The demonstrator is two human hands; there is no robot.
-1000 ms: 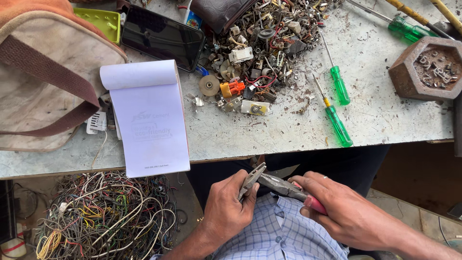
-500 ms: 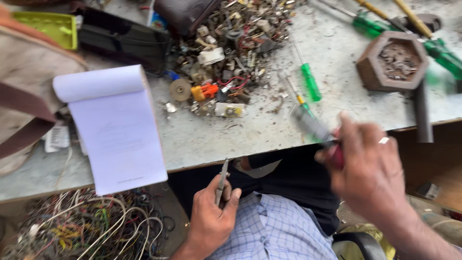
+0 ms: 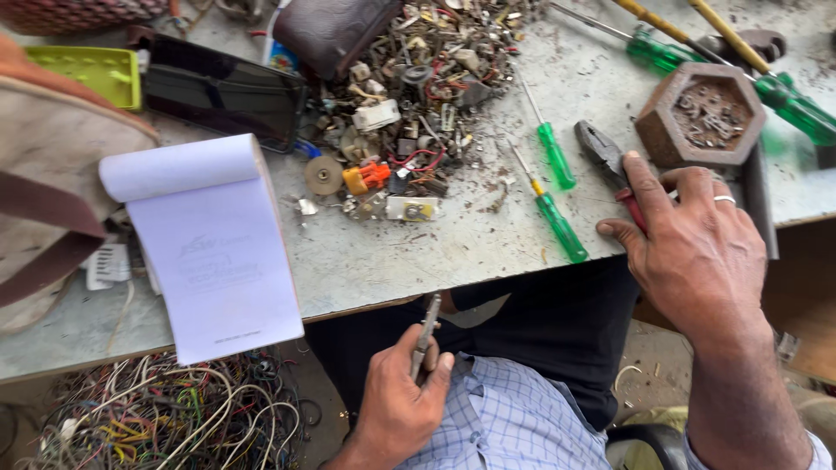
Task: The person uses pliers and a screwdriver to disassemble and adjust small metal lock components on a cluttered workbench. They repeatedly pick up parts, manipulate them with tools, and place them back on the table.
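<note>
Head view showed the right hand [image 3: 692, 252] lying on the pliers [image 3: 610, 165] on the tabletop [image 3: 392, 261], fingers loose, probably setting them down; the left hand [image 3: 401, 405] clenched a small metal piece [image 3: 427, 335] over the lap. Freeing that right grip seemed next.

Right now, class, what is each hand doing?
Left hand: closed around a small metal tool.
Right hand: resting on the pliers on the table, fingers spread.

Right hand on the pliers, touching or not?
Touching. Head view: right hand rests on the pliers, covering the red handles; dark jaws stick out beyond the index finger.
</note>
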